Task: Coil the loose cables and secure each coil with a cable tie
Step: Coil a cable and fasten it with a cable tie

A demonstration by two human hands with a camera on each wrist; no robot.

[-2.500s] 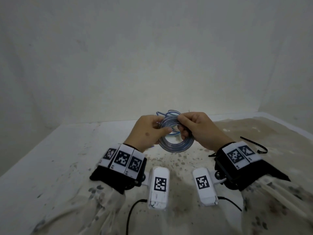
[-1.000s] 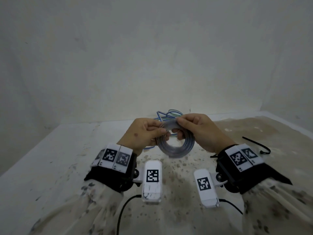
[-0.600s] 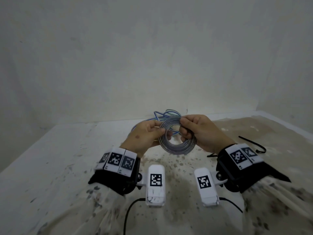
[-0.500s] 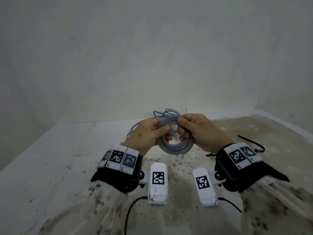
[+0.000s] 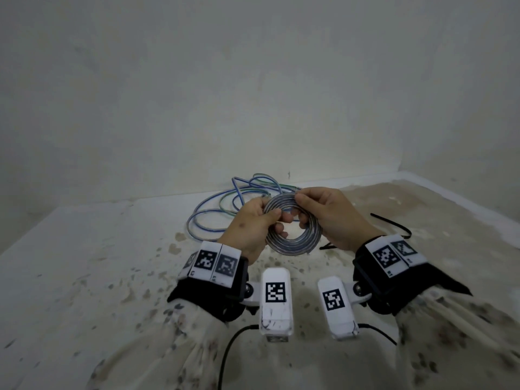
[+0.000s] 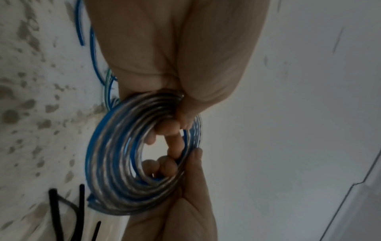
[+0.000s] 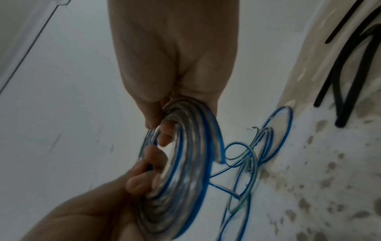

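A coil of clear cable with a blue stripe is held upright above the table between both hands. My left hand pinches its left upper side, thumb on the front and fingers through the ring. My right hand grips its top right, fingers curled through the centre. In the left wrist view the coil has several turns. In the right wrist view the coil is seen edge on. Loose blue and green cables lie tangled behind the hands.
Black cable ties lie on the table to the right of my right hand, and the black ties also show in the right wrist view. The stained white table meets walls at the back and right.
Both hands have kept hold of the coil, shifting their fingers and turning it slightly. More of the loose cable now shows to the left behind my left hand.
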